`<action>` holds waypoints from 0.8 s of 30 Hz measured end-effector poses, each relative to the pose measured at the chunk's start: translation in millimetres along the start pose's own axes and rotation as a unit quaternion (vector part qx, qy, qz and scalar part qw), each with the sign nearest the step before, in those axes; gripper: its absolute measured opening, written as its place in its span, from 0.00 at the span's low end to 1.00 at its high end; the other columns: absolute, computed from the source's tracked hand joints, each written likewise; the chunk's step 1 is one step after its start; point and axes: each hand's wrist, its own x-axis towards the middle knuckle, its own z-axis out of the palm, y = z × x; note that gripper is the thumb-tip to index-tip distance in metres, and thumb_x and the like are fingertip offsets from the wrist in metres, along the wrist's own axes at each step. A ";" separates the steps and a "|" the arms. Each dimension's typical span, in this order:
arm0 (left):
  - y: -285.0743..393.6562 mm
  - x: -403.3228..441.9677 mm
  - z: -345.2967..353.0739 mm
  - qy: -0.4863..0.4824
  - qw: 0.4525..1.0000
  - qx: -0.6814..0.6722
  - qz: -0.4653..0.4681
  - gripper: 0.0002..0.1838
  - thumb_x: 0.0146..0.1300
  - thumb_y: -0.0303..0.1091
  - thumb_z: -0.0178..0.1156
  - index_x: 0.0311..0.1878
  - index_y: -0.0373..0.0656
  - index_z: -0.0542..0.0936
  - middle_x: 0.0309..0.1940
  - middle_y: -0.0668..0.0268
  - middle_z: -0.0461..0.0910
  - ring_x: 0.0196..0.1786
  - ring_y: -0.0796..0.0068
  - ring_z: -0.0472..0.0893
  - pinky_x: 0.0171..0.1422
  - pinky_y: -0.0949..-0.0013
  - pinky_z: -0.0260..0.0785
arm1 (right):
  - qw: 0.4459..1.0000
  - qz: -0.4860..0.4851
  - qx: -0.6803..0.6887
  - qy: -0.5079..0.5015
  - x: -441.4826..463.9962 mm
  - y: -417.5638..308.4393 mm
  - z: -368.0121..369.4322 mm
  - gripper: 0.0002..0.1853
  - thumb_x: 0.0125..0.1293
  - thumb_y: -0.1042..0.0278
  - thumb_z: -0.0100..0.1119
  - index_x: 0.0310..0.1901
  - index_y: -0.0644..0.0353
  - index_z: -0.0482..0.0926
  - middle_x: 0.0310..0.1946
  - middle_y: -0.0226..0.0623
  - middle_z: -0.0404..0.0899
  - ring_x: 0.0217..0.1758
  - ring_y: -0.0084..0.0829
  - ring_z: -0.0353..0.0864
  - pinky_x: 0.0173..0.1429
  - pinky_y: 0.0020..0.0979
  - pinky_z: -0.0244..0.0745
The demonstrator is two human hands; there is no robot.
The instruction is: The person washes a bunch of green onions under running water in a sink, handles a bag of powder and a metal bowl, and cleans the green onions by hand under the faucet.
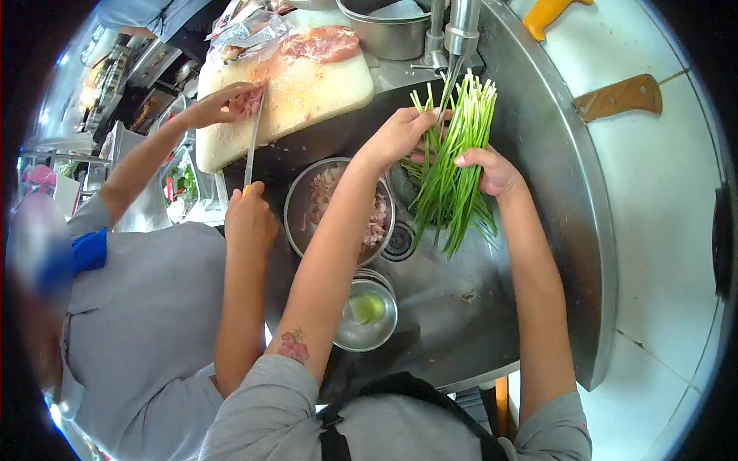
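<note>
A thick bunch of garlic chives (pixel 461 165), pale stem ends up and green leaves hanging down, is held over the sink under the faucet (pixel 462 32). My right hand (pixel 496 170) wraps the bunch from the right, thumb across its front and fingers hidden behind. At the bunch's left, my left hand (pixel 401 138) is closed on some of the stems, its thumb and fingers near the thin water stream. Just left of the chives, below my left forearm, stands a metal bowl (pixel 289 201) of cut raw meat (pixel 377 223).
A co-worker on the left holds a knife (pixel 253 142) and meat on a white cutting board (pixel 330 86). Smaller metal bowls (pixel 390 326) with greenish liquid stand in the sink (pixel 453 330). A pot (pixel 396 38) is behind. A wooden-handled tool (pixel 623 98) rests by the right wall.
</note>
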 end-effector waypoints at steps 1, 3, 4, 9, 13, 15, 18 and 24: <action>2.7 0.2 1.3 0.000 1.000 0.024 0.017 0.23 0.70 0.48 0.49 0.57 0.40 0.76 0.36 0.69 0.79 0.34 0.82 0.76 0.35 0.76 0.68 | 1.000 -0.004 -0.002 0.018 0.0 -3.5 8.7 0.28 0.56 0.70 0.58 0.60 0.63 0.65 0.49 0.41 0.75 0.50 0.38 0.78 0.56 0.38 0.74; 7.9 1.8 4.9 0.001 0.996 0.071 0.053 0.23 0.69 0.48 0.49 0.56 0.39 0.76 0.37 0.68 0.80 0.35 0.81 0.75 0.36 0.76 0.67 | 0.997 -0.011 -0.015 0.070 0.3 -4.7 10.8 0.25 0.59 0.70 0.57 0.59 0.62 0.66 0.49 0.40 0.75 0.51 0.37 0.78 0.56 0.38 0.74; 5.2 5.2 6.4 -0.008 0.994 0.087 0.069 0.24 0.69 0.48 0.49 0.56 0.39 0.76 0.38 0.67 0.80 0.36 0.81 0.76 0.36 0.76 0.68 | 0.994 -0.015 -0.026 0.103 1.0 -1.8 5.7 0.24 0.61 0.70 0.56 0.59 0.62 0.66 0.50 0.40 0.75 0.51 0.38 0.78 0.56 0.38 0.75; 7.7 4.8 21.8 -0.054 0.988 0.080 0.118 0.23 0.71 0.46 0.46 0.56 0.35 0.76 0.45 0.60 0.81 0.47 0.76 0.78 0.49 0.69 0.71 | 0.981 -0.112 -0.002 0.156 -20.6 9.3 13.2 0.20 0.61 0.69 0.60 0.55 0.63 0.70 0.46 0.39 0.78 0.45 0.35 0.81 0.48 0.37 0.77; 17.2 -3.9 25.5 0.008 0.993 -0.060 0.097 0.23 0.71 0.45 0.44 0.56 0.35 0.74 0.41 0.59 0.82 0.44 0.71 0.80 0.51 0.67 0.71 | 0.976 -0.093 0.023 0.197 -23.9 20.9 6.4 0.20 0.61 0.70 0.58 0.55 0.66 0.70 0.47 0.39 0.77 0.46 0.34 0.80 0.50 0.36 0.76; 15.6 -3.5 20.3 0.032 0.986 -0.084 0.140 0.23 0.71 0.45 0.43 0.57 0.35 0.74 0.38 0.59 0.82 0.42 0.70 0.81 0.50 0.67 0.71 | 0.972 -0.116 0.027 0.204 -23.2 22.5 4.8 0.19 0.62 0.69 0.58 0.53 0.68 0.71 0.48 0.42 0.78 0.48 0.34 0.79 0.53 0.35 0.74; 21.9 -9.9 6.7 0.117 0.968 -0.117 0.188 0.23 0.72 0.44 0.42 0.55 0.33 0.73 0.30 0.63 0.80 0.36 0.71 0.81 0.47 0.67 0.73 | 0.967 -0.112 -0.007 0.230 -22.9 33.9 -21.8 0.19 0.62 0.69 0.57 0.53 0.68 0.71 0.48 0.43 0.78 0.50 0.36 0.79 0.56 0.36 0.73; 7.3 -16.2 15.6 0.074 0.996 -0.034 0.046 0.24 0.69 0.47 0.47 0.57 0.38 0.76 0.44 0.59 0.81 0.43 0.73 0.78 0.53 0.72 0.69 | 0.984 -0.055 -0.050 0.164 -17.4 23.2 1.2 0.16 0.59 0.71 0.59 0.48 0.67 0.75 0.49 0.41 0.78 0.51 0.32 0.78 0.56 0.33 0.72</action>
